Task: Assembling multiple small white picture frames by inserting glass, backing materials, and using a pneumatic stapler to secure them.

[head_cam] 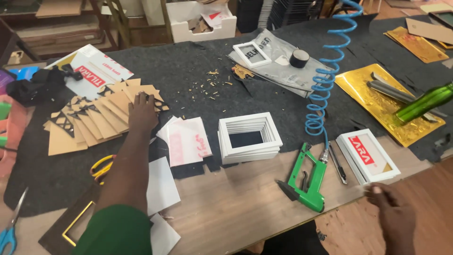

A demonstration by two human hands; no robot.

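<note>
Left hand [142, 113] flat, fingers spread, on cardboard stack [101, 118], left of white frames [249, 137]. Right hand [394, 212] open, holding nothing, at worktop [236, 203] edge, right of frames, near green stapler [306, 182].

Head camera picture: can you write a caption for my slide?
Left hand rests on fanned cardboard backing boards; right hand hovers near a green pneumatic stapler.

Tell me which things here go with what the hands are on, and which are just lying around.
In hand:
left hand on the brown backing boards
right hand beside the white framed picture

Lying about:
green staple gun
stack of white frames
yellow scissors
black tape roll
green bottle
</note>
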